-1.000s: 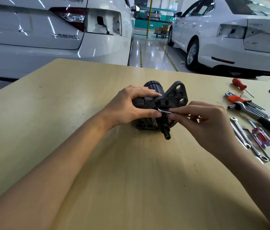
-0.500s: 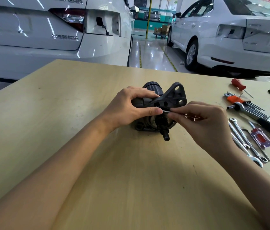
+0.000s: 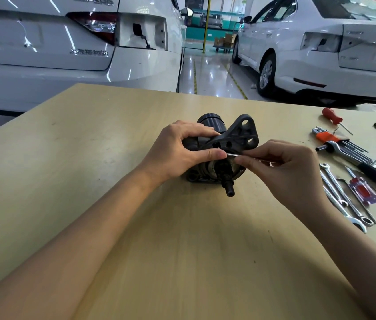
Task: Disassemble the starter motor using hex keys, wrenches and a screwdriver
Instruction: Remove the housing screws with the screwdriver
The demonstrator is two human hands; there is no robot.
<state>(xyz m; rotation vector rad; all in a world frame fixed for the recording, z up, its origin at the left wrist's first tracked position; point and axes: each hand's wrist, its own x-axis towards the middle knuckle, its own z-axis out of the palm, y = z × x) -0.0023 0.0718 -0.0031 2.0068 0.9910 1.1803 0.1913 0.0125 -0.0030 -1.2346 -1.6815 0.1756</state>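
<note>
The left hand (image 3: 177, 151) has its grip curled round the starter motor (image 3: 224, 153), mid-frame on the tabletop (image 3: 90, 158). The right hand (image 3: 288, 167) pinches a thin hex key (image 3: 234, 154) against the motor's front. Spare tools lie at right.

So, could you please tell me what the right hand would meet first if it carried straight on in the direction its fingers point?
The right hand points leftward, pinching a thin hex key. Going straight on, the key's tip would probably meet the left hand's thumb first, right at the starter motor face; depth there is unclear.
</note>
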